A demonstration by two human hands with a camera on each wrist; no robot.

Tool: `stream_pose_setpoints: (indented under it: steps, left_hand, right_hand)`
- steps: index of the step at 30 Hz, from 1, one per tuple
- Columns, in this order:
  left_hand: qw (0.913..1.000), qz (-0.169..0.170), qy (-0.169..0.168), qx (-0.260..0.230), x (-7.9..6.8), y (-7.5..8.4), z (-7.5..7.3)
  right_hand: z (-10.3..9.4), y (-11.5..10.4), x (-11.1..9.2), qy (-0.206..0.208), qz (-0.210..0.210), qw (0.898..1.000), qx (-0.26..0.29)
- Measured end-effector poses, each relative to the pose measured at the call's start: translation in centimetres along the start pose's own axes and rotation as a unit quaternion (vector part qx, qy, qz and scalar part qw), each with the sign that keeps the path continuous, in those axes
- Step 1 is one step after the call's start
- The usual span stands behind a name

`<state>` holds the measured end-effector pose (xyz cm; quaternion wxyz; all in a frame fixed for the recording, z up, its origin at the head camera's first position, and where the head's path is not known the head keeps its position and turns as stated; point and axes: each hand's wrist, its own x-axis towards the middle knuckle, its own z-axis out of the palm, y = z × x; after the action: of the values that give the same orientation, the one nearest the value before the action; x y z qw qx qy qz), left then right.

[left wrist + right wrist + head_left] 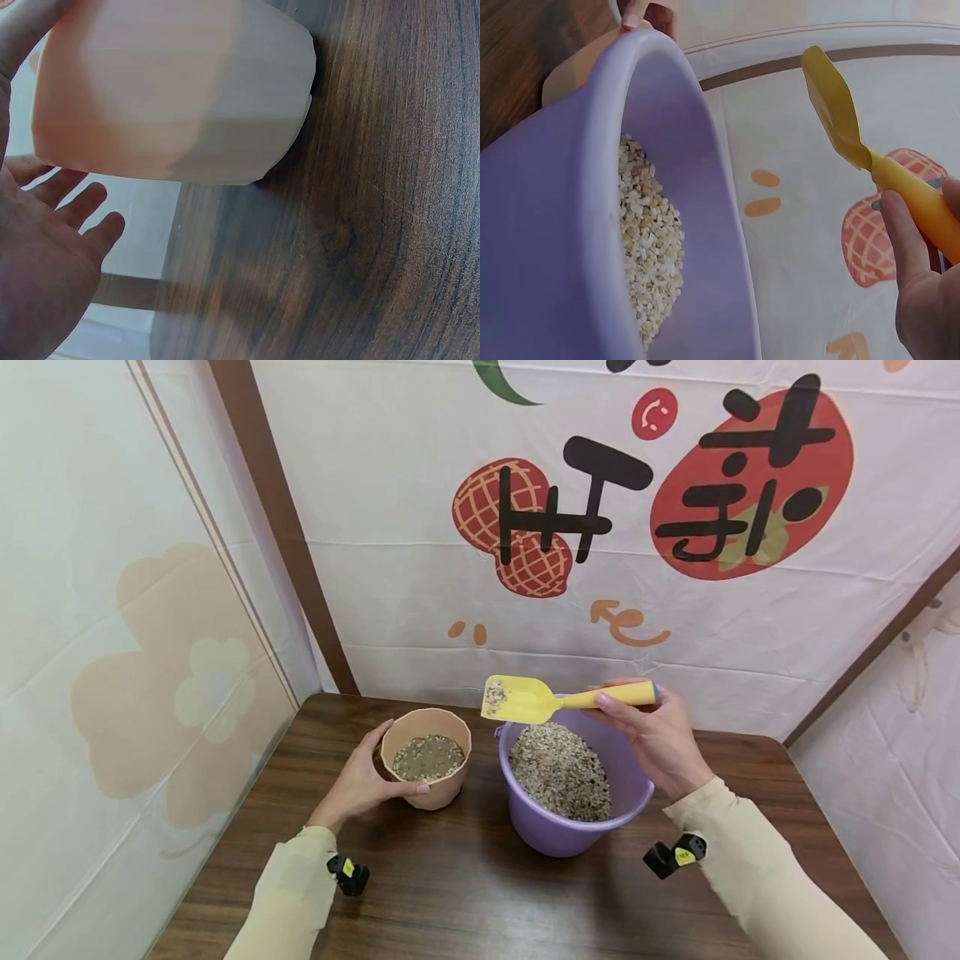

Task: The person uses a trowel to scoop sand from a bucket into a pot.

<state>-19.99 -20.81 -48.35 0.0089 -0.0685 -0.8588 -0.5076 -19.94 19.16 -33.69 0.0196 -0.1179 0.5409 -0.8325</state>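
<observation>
My right hand (pixel 660 739) grips the handle of a yellow trowel (pixel 525 699) above a purple bucket (pixel 555 835). A little gravel clings near the tip of its blade. Pale gravel (pixel 561 772) partly fills the bucket. To the left, my left hand (pixel 367 781) holds a peach flower pot (pixel 438 797) by its side, thumb at the front and fingertips round the far side. Inside the pot lies a grey-brown layer with pebbles (pixel 429 758). The left wrist view shows the pot's faceted wall (pixel 172 90) and my curled fingers (pixel 82 206) against it.
Pot and bucket stand on a dark wood-grain table (pixel 450 893). White printed fabric walls (pixel 390 568) rise behind it and along the left side. A wrist camera (pixel 348 874) sits on the left sleeve, another camera (pixel 675 855) on the right.
</observation>
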Motion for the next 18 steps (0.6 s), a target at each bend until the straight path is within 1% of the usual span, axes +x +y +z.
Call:
stream_pose_setpoints:
  steps: [14, 18]
  left_hand:
    - [0.9999, -0.011, 0.000, 0.002, 0.0, 0.1, 0.0]
    - [0.9999, -0.014, 0.000, 0.003, 0.0, 0.2, 0.0]
  right_hand:
    - [2.1, 1.6, 1.6, 0.002, 0.024, 0.997, -0.067]
    - [2.8, 2.2, 2.0, -0.001, 0.031, 0.997, -0.066]
